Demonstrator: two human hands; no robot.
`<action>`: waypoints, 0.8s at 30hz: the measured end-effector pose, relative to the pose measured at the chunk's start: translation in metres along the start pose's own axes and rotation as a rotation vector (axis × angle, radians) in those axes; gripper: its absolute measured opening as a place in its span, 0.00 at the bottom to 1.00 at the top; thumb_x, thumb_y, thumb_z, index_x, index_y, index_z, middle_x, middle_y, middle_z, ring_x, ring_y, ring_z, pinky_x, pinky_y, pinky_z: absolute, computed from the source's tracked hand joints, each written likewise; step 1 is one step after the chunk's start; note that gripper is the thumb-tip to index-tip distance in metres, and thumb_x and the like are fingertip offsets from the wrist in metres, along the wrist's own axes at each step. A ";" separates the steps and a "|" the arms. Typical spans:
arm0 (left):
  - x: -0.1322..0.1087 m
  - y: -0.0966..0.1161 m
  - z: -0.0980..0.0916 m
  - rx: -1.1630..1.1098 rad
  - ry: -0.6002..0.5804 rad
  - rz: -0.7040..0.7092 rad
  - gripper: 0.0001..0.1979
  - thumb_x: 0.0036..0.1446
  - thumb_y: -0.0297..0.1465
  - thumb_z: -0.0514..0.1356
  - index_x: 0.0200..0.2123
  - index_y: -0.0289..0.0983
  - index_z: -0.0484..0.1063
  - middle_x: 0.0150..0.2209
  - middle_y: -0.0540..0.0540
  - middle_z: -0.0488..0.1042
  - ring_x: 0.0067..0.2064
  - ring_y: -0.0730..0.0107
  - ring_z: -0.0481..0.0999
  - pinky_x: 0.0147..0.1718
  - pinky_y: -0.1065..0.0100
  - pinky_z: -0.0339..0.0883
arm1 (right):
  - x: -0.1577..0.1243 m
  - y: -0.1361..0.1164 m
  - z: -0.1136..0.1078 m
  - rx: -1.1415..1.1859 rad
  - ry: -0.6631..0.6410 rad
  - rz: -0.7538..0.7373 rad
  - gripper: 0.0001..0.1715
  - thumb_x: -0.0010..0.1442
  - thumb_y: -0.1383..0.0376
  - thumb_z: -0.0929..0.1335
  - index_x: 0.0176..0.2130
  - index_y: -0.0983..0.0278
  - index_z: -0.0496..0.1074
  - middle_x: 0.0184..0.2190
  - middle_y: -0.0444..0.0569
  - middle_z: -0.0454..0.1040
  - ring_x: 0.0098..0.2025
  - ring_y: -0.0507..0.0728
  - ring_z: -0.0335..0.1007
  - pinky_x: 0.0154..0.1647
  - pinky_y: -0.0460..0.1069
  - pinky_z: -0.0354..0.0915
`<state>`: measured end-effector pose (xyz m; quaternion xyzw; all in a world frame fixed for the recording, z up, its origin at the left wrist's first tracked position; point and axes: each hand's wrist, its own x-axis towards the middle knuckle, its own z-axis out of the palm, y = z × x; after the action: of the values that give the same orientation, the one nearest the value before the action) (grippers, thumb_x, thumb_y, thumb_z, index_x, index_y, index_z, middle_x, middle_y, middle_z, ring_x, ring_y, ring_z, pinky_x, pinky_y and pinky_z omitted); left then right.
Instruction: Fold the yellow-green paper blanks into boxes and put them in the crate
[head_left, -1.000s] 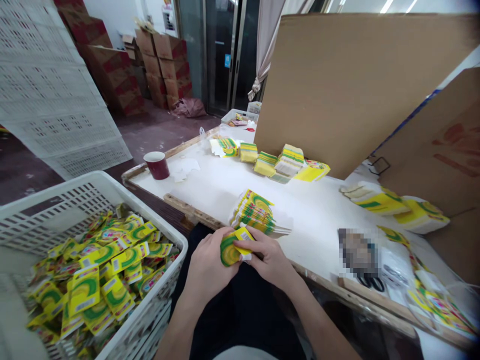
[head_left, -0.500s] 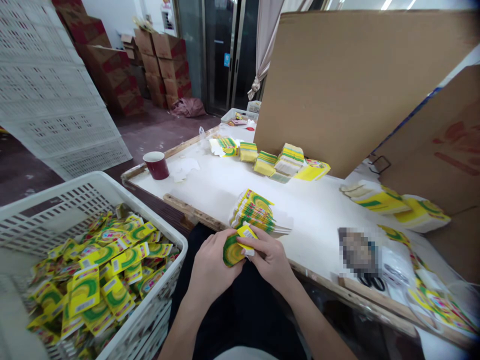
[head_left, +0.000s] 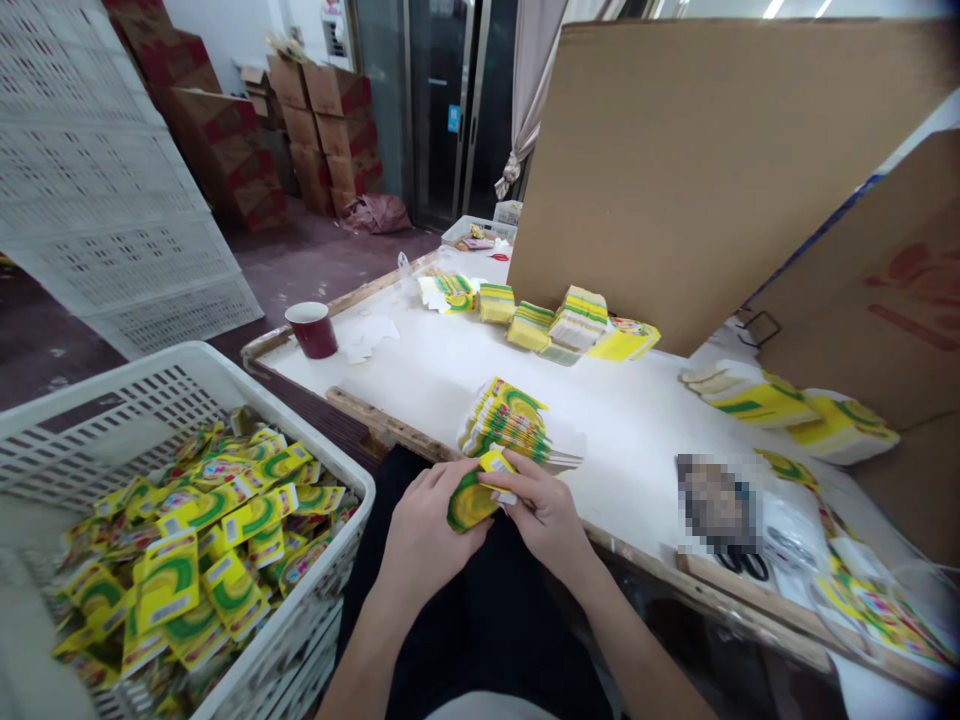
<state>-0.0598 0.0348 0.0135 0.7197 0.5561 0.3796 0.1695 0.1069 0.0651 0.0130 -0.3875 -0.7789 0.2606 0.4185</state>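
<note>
My grip, watched remotely: left hand [head_left: 426,515], right hand [head_left: 547,510] pinching yellow-green packaging [head_left: 470,504]; slackening could drop it into lap [head_left: 491,610].

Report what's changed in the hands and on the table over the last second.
The left grip, right grip and yellow-green packet between them have shifted slightly to the right. Nothing was visibly taken up or let go. The stack of packets, maroon mug and filled white basket stayed as they were.
</note>
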 end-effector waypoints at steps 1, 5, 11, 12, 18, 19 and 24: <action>0.000 0.000 0.000 -0.002 -0.004 -0.003 0.26 0.45 0.26 0.61 0.50 0.42 0.64 0.46 0.47 0.73 0.47 0.60 0.71 0.48 0.58 0.65 | 0.000 0.000 0.000 -0.009 -0.004 0.003 0.17 0.57 0.72 0.66 0.43 0.56 0.77 0.49 0.51 0.73 0.49 0.57 0.71 0.49 0.51 0.68; -0.001 0.000 0.000 -0.015 -0.004 -0.006 0.26 0.44 0.26 0.61 0.49 0.42 0.65 0.46 0.46 0.73 0.47 0.60 0.72 0.49 0.58 0.65 | -0.002 0.002 0.000 -0.025 -0.012 0.015 0.17 0.57 0.72 0.66 0.43 0.56 0.77 0.49 0.50 0.73 0.49 0.58 0.71 0.49 0.52 0.68; -0.001 -0.002 0.003 -0.036 -0.041 -0.035 0.25 0.44 0.26 0.61 0.49 0.42 0.65 0.46 0.47 0.73 0.47 0.61 0.71 0.49 0.58 0.65 | -0.003 0.004 0.002 -0.020 -0.036 0.050 0.17 0.57 0.70 0.66 0.44 0.56 0.76 0.49 0.51 0.73 0.50 0.58 0.71 0.50 0.52 0.68; -0.001 -0.003 0.004 -0.039 -0.049 -0.041 0.25 0.45 0.26 0.61 0.49 0.42 0.65 0.46 0.46 0.73 0.47 0.61 0.71 0.49 0.58 0.65 | -0.003 0.004 0.002 -0.022 -0.039 0.055 0.17 0.57 0.70 0.66 0.44 0.56 0.76 0.49 0.51 0.73 0.50 0.58 0.71 0.50 0.53 0.67; -0.002 -0.004 0.007 -0.048 -0.077 -0.062 0.24 0.45 0.27 0.62 0.49 0.41 0.65 0.45 0.46 0.73 0.47 0.61 0.71 0.48 0.58 0.65 | -0.006 0.007 0.004 -0.058 -0.043 0.070 0.17 0.57 0.71 0.65 0.43 0.56 0.76 0.48 0.51 0.74 0.51 0.59 0.70 0.51 0.54 0.67; -0.002 -0.004 0.007 -0.048 -0.080 -0.062 0.24 0.45 0.28 0.62 0.48 0.41 0.65 0.45 0.46 0.73 0.46 0.61 0.71 0.48 0.59 0.65 | -0.006 0.007 0.004 -0.064 -0.043 0.068 0.17 0.57 0.71 0.65 0.43 0.56 0.76 0.48 0.51 0.74 0.51 0.59 0.70 0.51 0.54 0.67; -0.002 -0.003 0.005 -0.041 -0.093 -0.067 0.23 0.45 0.26 0.61 0.47 0.41 0.66 0.44 0.47 0.73 0.46 0.61 0.71 0.47 0.59 0.65 | -0.006 0.006 0.003 -0.105 -0.087 0.035 0.16 0.56 0.71 0.66 0.42 0.57 0.77 0.49 0.52 0.73 0.51 0.60 0.70 0.50 0.55 0.67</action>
<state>-0.0579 0.0350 0.0079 0.7139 0.5635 0.3511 0.2224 0.1087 0.0638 0.0042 -0.4106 -0.8021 0.2433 0.3590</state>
